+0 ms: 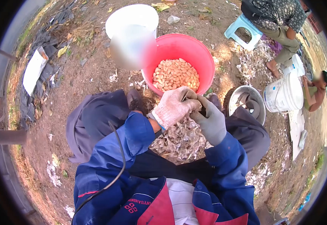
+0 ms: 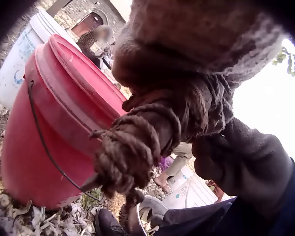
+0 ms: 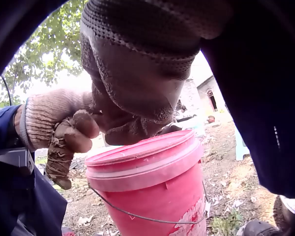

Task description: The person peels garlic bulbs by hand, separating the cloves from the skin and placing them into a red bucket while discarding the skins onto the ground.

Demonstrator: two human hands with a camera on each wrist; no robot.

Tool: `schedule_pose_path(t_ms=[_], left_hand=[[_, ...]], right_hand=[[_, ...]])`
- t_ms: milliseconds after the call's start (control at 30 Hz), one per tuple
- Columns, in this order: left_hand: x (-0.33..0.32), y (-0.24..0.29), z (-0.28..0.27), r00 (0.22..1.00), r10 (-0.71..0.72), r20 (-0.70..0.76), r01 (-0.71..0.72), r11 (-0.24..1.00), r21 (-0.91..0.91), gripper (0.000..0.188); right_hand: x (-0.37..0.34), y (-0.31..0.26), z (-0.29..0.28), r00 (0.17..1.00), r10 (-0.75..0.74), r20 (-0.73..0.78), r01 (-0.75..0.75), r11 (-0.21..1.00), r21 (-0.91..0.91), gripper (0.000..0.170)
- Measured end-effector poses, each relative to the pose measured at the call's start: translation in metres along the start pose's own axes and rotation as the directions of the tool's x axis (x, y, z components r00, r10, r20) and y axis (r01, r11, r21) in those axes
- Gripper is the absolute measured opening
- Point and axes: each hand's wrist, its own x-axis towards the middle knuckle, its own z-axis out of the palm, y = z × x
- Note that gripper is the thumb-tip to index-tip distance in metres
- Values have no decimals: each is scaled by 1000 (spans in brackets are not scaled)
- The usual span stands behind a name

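Left hand (image 1: 174, 108): you grip the cord-wrapped tool (image 2: 133, 142), near side of red bucket (image 1: 204, 63) | right hand (image 1: 211, 122): beside it, hold unclear | pale kernels (image 1: 175, 74): inside bucket | steady both hands, fingers clear of the tip.

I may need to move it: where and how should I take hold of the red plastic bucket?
Take the thin wire handle at its middle, coming from the wearer's side and hooking fingers under it. It droops there in a shallow curve down the round red plastic bucket's outer wall, so that is probably the easiest hold.
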Motion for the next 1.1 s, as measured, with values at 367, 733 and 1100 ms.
schedule_pose_path(t_ms=[367,733,1100], left_hand=[[-1,-4,5,963,268,-7,-249,904,347,21],[1,-4,11,990,-17,-139,-21,964,-266,26],[-2,4,-1,962,-263,72,264,831,-489,26]], right_hand=[[-6,-7,6,947,-306,-96,264,915,-306,65],[-11,-19,16,965,-157,-210,118,975,-188,60],[-6,-27,11,969,125,-215,-65,962,266,48]])
